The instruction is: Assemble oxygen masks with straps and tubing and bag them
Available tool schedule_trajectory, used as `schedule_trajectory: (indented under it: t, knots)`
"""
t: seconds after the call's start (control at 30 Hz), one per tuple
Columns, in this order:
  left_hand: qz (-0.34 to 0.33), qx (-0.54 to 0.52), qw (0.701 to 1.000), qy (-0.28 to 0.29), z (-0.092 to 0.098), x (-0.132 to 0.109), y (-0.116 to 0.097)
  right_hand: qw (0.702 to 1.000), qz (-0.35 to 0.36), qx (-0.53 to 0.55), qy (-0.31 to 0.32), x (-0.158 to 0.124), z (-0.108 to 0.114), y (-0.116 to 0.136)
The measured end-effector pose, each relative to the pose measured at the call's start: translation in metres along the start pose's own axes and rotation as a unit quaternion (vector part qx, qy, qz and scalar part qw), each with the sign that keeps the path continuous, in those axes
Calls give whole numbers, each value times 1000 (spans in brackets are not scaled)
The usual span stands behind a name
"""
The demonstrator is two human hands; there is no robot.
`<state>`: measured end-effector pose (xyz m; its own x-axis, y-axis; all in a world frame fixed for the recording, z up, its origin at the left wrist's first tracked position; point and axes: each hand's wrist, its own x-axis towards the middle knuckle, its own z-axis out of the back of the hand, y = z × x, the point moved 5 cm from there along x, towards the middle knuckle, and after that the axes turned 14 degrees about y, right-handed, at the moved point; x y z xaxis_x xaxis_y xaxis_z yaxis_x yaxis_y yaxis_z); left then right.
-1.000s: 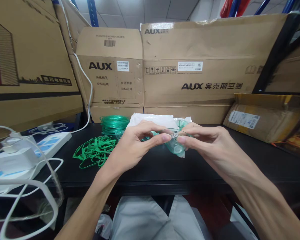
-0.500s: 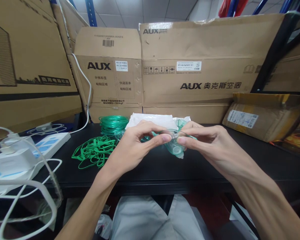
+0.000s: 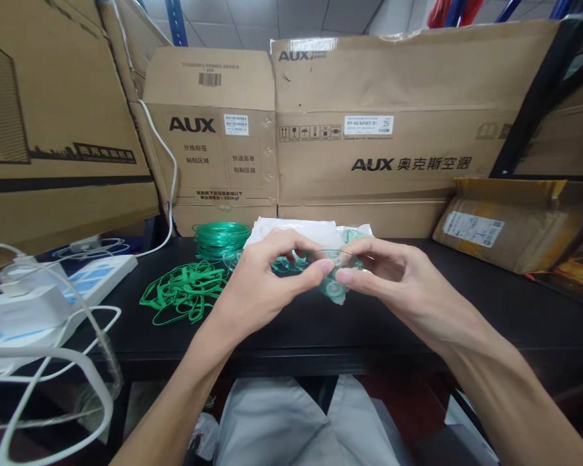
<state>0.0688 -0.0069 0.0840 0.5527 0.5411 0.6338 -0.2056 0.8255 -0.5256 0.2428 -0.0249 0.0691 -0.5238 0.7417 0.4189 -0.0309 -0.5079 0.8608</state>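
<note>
Both my hands meet above the black table [image 3: 320, 323] and pinch a clear green plastic mask [image 3: 334, 289]. My left hand [image 3: 262, 278] grips its left side with thumb and curled fingers. My right hand [image 3: 383, 272] holds its right side, thumb tip touching the left thumb tip. Most of the mask is hidden behind my fingers; only its lower cup and part of the rim show.
A heap of green elastic bands [image 3: 184, 291] and a coil of green tubing [image 3: 221, 236] lie at the left. White plastic bags [image 3: 296, 230] sit behind my hands. Cardboard boxes [image 3: 379, 123] wall the back, a parcel [image 3: 510, 226] is at right, a power strip with cables [image 3: 53, 291] at left.
My hands have drawn a little closer together and shifted slightly left and up, with the mask turned a bit between the fingers.
</note>
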Motion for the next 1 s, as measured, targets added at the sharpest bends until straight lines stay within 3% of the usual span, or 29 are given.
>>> schedule_trajectory:
  t: [0.13,0.43,1.0]
  knots:
    - [-15,9,1000,1,-1,0,-3,1000,18,26,1,2,-1,0]
    - [-42,-209,972,94,-11,1,4,995,46,85,36,0,-3,5]
    - [-20,-206,973,102,-16,1,8,997,53,-37,-36,0,-7,5]
